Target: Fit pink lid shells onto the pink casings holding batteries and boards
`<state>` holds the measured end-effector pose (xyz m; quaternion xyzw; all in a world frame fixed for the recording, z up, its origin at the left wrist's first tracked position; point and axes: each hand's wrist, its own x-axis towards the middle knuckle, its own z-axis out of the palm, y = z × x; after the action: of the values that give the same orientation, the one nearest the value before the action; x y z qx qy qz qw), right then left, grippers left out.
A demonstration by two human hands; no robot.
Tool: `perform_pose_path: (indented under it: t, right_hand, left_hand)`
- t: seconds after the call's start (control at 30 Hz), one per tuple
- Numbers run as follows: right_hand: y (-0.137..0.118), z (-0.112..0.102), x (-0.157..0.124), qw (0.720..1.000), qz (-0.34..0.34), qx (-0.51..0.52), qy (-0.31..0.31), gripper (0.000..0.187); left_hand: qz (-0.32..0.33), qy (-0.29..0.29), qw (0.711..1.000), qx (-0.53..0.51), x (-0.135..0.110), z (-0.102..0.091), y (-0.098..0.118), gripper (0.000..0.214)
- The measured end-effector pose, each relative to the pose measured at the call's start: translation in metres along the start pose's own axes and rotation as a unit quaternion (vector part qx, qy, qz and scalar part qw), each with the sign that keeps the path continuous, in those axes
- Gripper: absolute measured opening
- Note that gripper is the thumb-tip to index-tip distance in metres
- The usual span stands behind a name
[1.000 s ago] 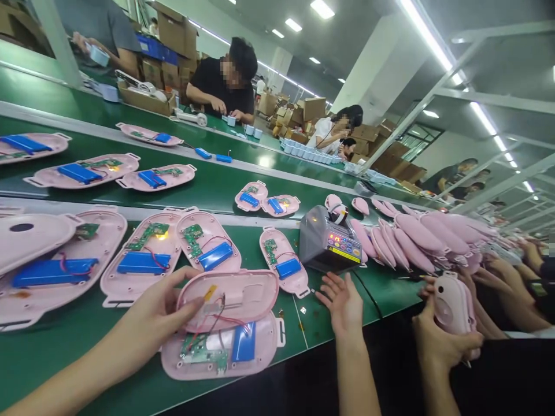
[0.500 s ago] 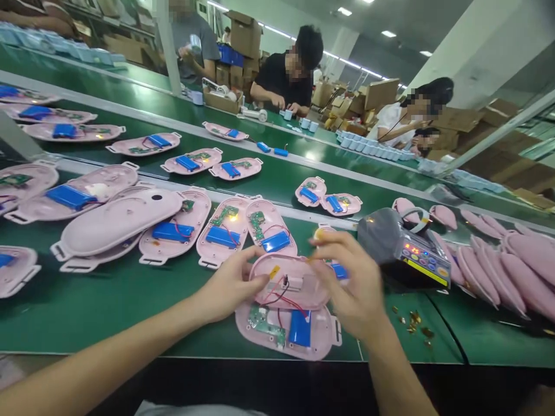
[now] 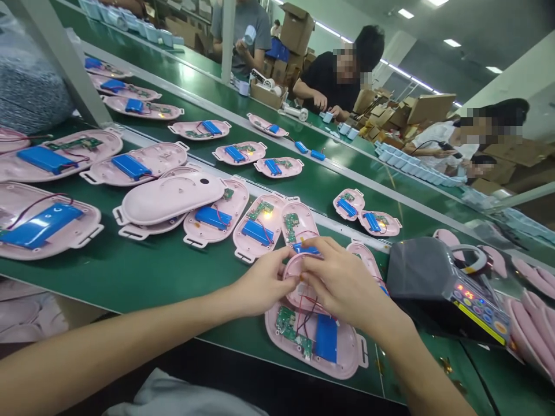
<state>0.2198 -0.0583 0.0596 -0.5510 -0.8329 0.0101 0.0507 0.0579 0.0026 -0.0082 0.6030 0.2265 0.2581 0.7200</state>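
Observation:
My left hand [image 3: 264,283] grips the left edge of a small pink plastic shell [image 3: 298,296], its thumb on the inner side. My right hand [image 3: 342,283] bends over the same shell, with fingertips pinched against its inside. A tiny amber piece of tape [image 3: 300,278] shows at those fingertips, mostly hidden. Red and black wires [image 3: 309,306] run from this shell down to a second pink shell [image 3: 349,361] lying open on the bench. That one holds a green circuit board [image 3: 287,321] and a blue battery pack [image 3: 326,340].
Right of my hands stands a dark tape dispenser [image 3: 416,271] with a red display. Amber tape scraps [image 3: 446,364] lie before it. More pink shells with batteries [image 3: 255,231] spread leftward; stacked pink shells [image 3: 531,326] sit far right. Co-workers [image 3: 329,81] sit across the green bench [image 3: 173,277].
My right hand has moved in from the shell's right side to its inside, close to my left thumb. The view has turned left, so the bench things appear farther right.

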Motion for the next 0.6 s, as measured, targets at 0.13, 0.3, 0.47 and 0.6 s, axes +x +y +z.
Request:
perform_pose_path:
  t: [0.13, 0.3, 0.47, 0.6]
  right_hand:
    - [-0.003, 0.003, 0.003, 0.992, 0.095, -0.054, 0.066, 0.015]
    - [0.018, -0.002, -0.008, 0.959, 0.258, 0.11, 0.043, 0.033]
    - [0.021, 0.001, -0.026, 0.93, 0.215, 0.282, 0.093, 0.024]
    - [0.007, 0.01, -0.077, 0.85, 0.315, 0.209, 0.366, 0.031]
  left_hand:
    - [0.004, -0.005, 0.999, 0.047, -0.006, -0.003, 0.003, 0.014]
    - [0.007, 0.028, 0.993, 0.116, -0.012, -0.005, 0.008, 0.01]
    - [0.036, 0.005, 0.988, 0.15, -0.014, 0.0, 0.016, 0.018]
    - [0.09, -0.066, 0.96, 0.255, -0.021, -0.005, 0.008, 0.029]
